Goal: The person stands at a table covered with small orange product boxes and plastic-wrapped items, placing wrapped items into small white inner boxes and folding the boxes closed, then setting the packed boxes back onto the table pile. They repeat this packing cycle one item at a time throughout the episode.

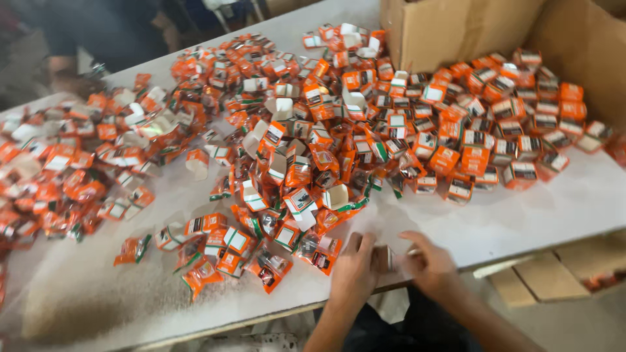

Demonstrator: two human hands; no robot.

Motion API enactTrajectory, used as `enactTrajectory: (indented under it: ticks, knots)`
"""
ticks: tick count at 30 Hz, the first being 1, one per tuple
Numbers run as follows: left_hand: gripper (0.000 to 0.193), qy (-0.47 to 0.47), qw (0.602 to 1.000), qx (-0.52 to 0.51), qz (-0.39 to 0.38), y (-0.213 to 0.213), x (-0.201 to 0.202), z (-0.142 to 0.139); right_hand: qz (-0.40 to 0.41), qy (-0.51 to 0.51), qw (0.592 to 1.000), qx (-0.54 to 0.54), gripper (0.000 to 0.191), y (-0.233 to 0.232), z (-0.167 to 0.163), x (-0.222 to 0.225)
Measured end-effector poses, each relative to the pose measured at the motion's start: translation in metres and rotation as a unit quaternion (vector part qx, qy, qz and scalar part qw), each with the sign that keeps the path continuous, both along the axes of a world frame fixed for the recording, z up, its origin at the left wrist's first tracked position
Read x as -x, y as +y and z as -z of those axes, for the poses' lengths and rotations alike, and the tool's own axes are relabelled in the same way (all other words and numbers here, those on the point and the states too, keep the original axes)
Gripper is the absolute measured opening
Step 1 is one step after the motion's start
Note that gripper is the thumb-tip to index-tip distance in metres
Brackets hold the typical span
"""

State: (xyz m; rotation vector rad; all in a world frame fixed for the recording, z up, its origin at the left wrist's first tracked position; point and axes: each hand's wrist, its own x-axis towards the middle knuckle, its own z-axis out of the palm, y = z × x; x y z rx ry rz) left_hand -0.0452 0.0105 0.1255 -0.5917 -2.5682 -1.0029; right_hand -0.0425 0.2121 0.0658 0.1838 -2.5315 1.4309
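Both hands meet at the table (521,215) edge: left hand (355,264) and right hand (427,264) each closed on one small carton (385,257) held between them, apparently mid-fold. Next likely calls for closing its flaps. Orange cartons (391,130) heaped beyond, beside a cardboard box (456,29).

Between my left hand (354,266) and right hand (427,264) the small item (385,258) is mostly covered and motion-blurred; I can't identify it.

Small orange/white cartons (313,140), some w/ green trim, heaped across upper and centre frame, many open-flapped. Brown cardboard box (456,29) upper right. Orange pouches (270,267) scattered lower centre-left.
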Motion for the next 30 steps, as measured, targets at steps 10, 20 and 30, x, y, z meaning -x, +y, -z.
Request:
enactTrajectory:
  ticks: [10,20,30]
  knots:
    - [0.022,0.003,0.982,-0.134,-0.134,0.047,-0.033,0.039,-0.107,0.021,0.994,0.021,0.022,0.029,-0.022,0.018]
    - [0.057,0.069,0.996,-0.06,-0.023,0.022,-0.029,0.039,-0.026,0.118,0.99,-0.079,0.041,0.008,-0.02,0.005]
    - [0.065,0.045,0.996,-0.079,0.026,0.005,-0.036,0.054,-0.049,0.144,0.988,-0.029,0.047,0.035,-0.013,-0.04]
